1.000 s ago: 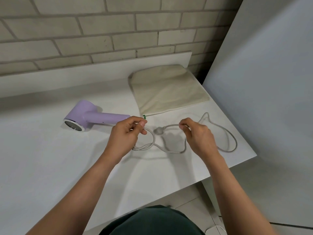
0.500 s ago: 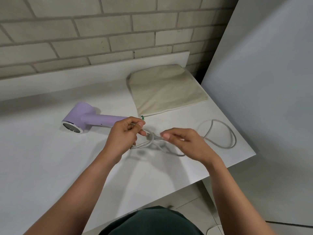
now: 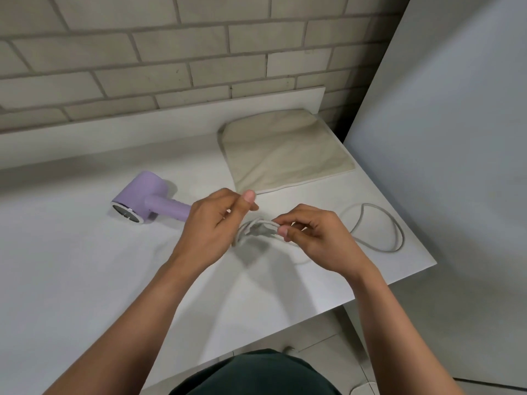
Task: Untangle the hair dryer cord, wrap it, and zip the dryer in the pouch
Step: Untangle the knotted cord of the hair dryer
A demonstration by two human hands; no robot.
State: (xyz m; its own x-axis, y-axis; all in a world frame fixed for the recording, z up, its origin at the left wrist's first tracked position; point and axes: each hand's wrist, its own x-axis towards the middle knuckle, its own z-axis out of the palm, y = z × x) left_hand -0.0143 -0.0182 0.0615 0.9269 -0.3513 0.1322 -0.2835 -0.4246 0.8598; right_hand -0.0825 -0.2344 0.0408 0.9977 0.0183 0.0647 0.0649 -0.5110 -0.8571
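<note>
Cord (image 3: 261, 222) strands are bunched in the small gap between my hands, lifted just off the table (image 3: 85, 280), I judge so that I can work the tangle loose. My left hand (image 3: 211, 223) pinches one side with curled fingers, and my right hand (image 3: 310, 238) pinches the other between thumb and fingertips. Slack lies in a loose loop outside my right hand, the lilac dryer (image 3: 148, 201) lies just outside my left, and the pouch (image 3: 285, 152) lies flat beyond both, untouched.
</note>
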